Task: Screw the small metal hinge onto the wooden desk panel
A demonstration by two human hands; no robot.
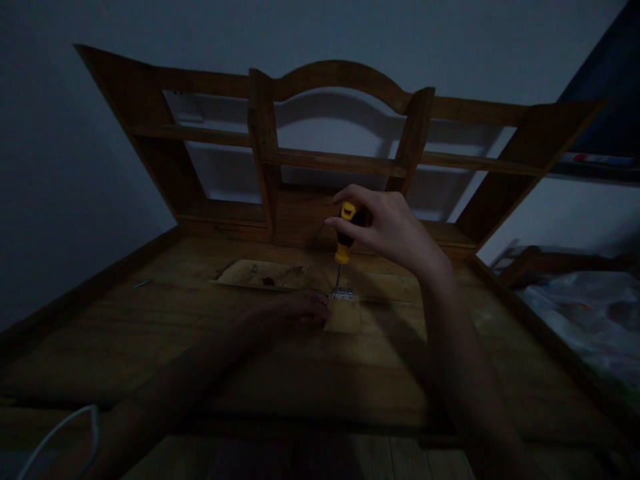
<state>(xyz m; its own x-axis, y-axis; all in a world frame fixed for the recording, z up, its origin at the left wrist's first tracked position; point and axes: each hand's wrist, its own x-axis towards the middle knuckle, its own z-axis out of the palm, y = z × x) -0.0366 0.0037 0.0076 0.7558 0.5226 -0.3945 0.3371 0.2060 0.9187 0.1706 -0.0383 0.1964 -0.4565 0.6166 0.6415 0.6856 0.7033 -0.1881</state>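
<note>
My right hand (387, 217) grips the yellow and black handle of a screwdriver (343, 253), thumb on its near side. The shaft points down, slightly tilted, and its tip reaches a small metal hinge (343, 293). That hinge lies at the far edge of a small square wooden block (344, 317) on the desk top. My left hand (303, 308) rests low beside the block, its bent fingers pressed against the left edge. Shadow hides part of the left fingers.
A rough, broken-looking strip of wood (263, 275) lies behind my left hand. On the desk's left is a small metal piece (142, 283). A wooden shelf unit (335, 162) rises at the back. A white cable (60, 427) hangs at lower left.
</note>
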